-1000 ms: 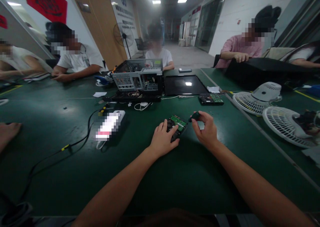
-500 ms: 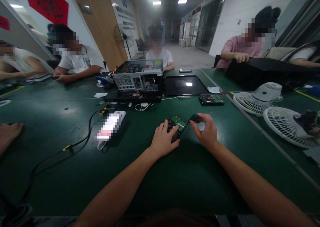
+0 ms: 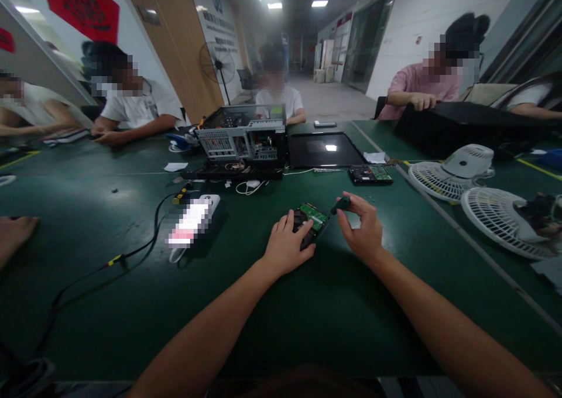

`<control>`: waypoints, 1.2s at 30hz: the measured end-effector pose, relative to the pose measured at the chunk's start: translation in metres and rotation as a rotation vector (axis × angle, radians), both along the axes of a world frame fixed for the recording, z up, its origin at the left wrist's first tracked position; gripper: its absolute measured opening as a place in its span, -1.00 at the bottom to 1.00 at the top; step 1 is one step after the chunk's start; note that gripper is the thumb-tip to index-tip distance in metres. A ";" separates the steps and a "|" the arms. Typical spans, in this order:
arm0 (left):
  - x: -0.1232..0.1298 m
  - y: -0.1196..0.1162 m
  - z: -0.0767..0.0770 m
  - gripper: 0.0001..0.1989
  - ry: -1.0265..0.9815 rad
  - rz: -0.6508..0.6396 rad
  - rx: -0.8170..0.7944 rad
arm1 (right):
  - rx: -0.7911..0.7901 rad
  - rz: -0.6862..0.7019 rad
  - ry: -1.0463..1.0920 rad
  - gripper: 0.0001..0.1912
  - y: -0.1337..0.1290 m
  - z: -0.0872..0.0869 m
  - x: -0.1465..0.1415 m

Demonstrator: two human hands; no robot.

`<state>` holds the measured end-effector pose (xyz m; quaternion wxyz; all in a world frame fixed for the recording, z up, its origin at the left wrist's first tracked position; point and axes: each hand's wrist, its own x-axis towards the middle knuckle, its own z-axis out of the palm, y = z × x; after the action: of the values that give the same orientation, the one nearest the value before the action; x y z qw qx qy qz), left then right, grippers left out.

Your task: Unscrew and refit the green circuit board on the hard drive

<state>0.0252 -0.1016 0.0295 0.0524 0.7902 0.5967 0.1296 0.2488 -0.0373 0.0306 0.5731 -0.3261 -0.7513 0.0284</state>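
A hard drive lies on the green table with its green circuit board facing up. My left hand is spread over its left and near sides, fingers and thumb gripping it and covering part of it. My right hand pinches the dark handle of a small screwdriver between thumb and fingers. The screwdriver slants down toward the drive's right edge; whether its tip touches a screw is too small to tell. Farther back, a second hard drive rests on the table.
An opened computer case and a flat black panel stand beyond my hands. A phone and a black cable lie left. White fan parts are on the right. Several people sit around the table; one's hand rests at far left.
My right hand has shifted slightly, and the screwdriver's handle now sits a little higher and tilts more steeply. My left hand and the hard drive stay in place.
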 end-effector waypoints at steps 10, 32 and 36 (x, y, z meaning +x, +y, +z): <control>0.000 0.000 -0.001 -0.33 0.007 -0.004 0.013 | 0.029 -0.071 -0.017 -0.54 -0.004 0.004 0.003; -0.002 0.001 -0.001 -0.33 0.000 -0.009 0.008 | 0.093 -0.117 -0.065 -0.58 -0.004 0.012 0.005; -0.002 0.000 0.000 -0.33 -0.002 -0.014 0.015 | 0.094 -0.073 -0.057 -0.54 -0.003 0.012 0.003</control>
<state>0.0233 -0.1015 0.0292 0.0480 0.7944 0.5903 0.1348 0.2522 -0.0406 0.0430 0.5669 -0.3265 -0.7554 -0.0371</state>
